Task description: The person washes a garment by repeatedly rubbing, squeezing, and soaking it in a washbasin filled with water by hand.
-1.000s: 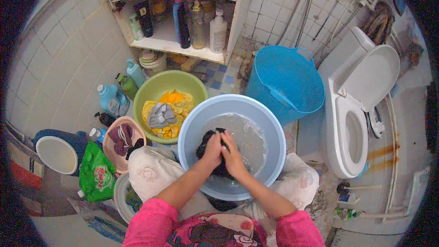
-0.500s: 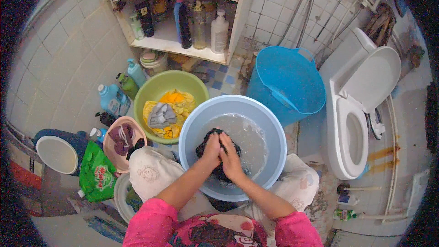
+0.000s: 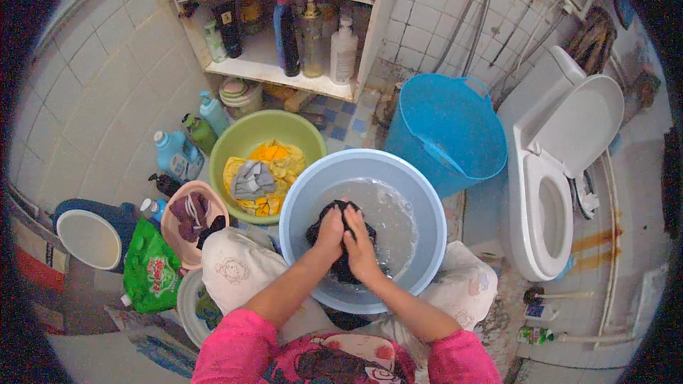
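A light blue basin (image 3: 434,235) of cloudy, sudsy water (image 3: 393,224) stands between my knees. Inside it, on the left part, lies a bunched black cloth (image 3: 343,269), wet and partly under my hands. My left hand (image 3: 329,231) grips it from the left, and my right hand (image 3: 360,242) presses close beside it on the other side. Both sets of fingers are closed on the fabric, with the fingertips nearly meeting. What kind of garment the cloth is cannot be made out.
A green basin (image 3: 313,135) with yellow and grey clothes sits behind left. The pink basin (image 3: 168,224) at left holds purple and black fabric. Bottles (image 3: 178,156) line the left wall. A tall blue bucket (image 3: 448,128) and a toilet (image 3: 541,206) stand at right.
The hands have shifted very slightly over the black cloth, which bulges a little differently around the fingers. The foam on the water has moved; the other things stay put.
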### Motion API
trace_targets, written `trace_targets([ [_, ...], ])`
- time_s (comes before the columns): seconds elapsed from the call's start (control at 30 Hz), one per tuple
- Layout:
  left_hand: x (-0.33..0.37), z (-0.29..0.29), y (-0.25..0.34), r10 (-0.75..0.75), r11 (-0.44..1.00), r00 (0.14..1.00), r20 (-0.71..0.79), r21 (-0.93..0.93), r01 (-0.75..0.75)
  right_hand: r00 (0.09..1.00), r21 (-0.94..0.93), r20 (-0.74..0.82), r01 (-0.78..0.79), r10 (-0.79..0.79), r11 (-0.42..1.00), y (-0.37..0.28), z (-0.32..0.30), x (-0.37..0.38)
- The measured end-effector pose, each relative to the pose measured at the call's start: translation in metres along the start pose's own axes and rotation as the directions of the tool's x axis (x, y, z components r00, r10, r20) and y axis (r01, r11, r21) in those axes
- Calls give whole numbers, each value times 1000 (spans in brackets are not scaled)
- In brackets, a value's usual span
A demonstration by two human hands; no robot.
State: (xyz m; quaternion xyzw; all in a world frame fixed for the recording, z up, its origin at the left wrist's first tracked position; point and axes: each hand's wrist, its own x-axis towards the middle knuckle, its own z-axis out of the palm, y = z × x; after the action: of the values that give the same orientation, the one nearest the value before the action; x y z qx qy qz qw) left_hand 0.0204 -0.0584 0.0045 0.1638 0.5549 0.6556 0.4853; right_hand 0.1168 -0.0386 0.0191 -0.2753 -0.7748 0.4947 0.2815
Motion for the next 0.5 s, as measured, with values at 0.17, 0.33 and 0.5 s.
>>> trace_targets([
  [0.17, -8, 13, 2, -111, 926, 994, 1, 364, 103, 980, 19, -173, -99, 101, 995, 28, -22, 20],
  [0.33, -3, 0, 47, 251, 766, 967, 32, 604, -219, 918, -12, -328, -240, 223, 971, 53, -85, 43],
  [0.5, 2, -14, 60, 318, 697, 948, -31, 685, -212, 942, -76, -299, -183, 152, 980, 33, -105, 37],
])
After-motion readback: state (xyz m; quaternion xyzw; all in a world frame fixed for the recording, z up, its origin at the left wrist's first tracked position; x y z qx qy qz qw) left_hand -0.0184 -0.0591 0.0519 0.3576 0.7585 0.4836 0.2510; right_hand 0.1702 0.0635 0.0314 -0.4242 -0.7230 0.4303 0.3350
